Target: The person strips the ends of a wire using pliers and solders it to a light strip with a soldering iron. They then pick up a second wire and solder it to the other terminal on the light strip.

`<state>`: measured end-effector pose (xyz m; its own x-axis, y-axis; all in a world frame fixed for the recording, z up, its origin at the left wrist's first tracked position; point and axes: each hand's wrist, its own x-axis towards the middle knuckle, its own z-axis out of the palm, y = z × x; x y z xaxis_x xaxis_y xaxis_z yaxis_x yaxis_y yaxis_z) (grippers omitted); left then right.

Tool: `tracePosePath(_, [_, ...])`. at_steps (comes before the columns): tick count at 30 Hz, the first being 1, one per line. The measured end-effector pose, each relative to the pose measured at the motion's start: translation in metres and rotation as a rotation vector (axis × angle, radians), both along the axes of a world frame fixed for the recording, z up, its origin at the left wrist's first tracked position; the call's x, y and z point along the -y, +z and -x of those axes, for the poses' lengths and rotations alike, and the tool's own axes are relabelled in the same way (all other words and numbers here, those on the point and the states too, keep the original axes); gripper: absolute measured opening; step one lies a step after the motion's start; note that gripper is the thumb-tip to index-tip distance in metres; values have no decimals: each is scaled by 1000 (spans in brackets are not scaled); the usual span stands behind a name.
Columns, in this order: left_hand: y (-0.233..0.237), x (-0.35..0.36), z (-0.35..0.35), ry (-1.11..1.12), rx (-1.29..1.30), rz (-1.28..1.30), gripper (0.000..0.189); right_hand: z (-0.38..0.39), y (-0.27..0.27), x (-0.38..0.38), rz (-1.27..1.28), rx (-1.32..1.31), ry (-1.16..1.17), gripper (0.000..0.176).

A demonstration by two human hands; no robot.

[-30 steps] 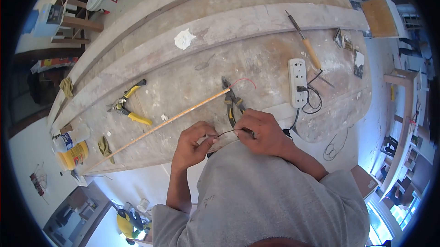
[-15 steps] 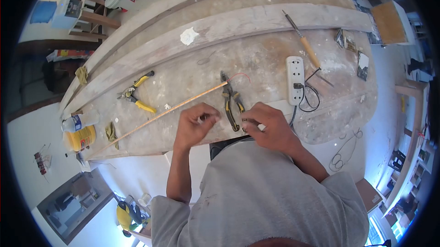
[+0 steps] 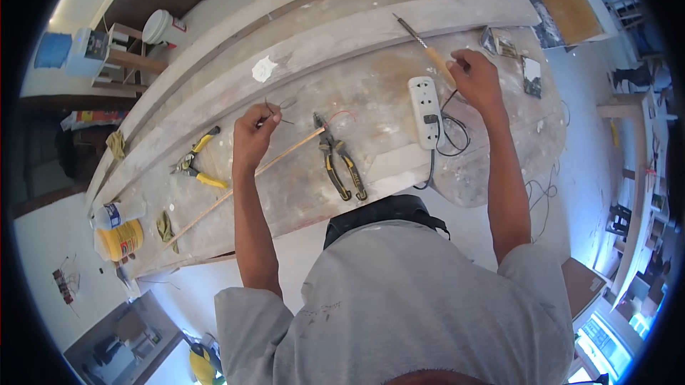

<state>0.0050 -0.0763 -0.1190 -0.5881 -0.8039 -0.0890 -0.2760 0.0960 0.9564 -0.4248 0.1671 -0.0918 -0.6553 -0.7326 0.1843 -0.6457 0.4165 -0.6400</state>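
My left hand is raised over the bench, thumb and fingers pinched on a thin wire. My right hand is at the wooden handle of a soldering iron, its fingers curled but apart; a firm grip on the handle does not show. Between the hands lie black and yellow pliers, jaws pointing away from me. Beside their jaws, a thin red wire curves from the end of a long, narrow copper-coloured strip. That strip runs down to the left, passing behind my left forearm.
A white power strip with a plugged-in black cable lies right of the pliers. Yellow-handled cutters are at left, near a yellow container. Long boards cross the far side of the dusty bench.
My hands have moved apart and away from my body, the left toward the thin wire and the right to the soldering iron's handle. The camera view has shifted slightly.
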Motion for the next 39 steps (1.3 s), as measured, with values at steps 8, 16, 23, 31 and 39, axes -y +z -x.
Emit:
tracePosePath(8, [-30, 43, 28, -179, 215, 432, 16, 10, -3, 47, -509, -76, 144, 38])
tracePosePath(16, [-23, 39, 17, -192, 133, 369, 11, 7, 2, 39, -373, -237, 48, 30])
tracePosePath(23, [-44, 58, -18, -90, -354, -656, 19, -35, 88, -16, -76, -264, -31, 30])
tracePosePath(31, [-5, 27, -7, -171, 477, 763, 32, -69, 140, -34, -205, -309, 5, 29])
tracePosePath(39, [-36, 8, 21, -151, 459, 818, 27, -135, 140, -31, -192, -181, 308, 31])
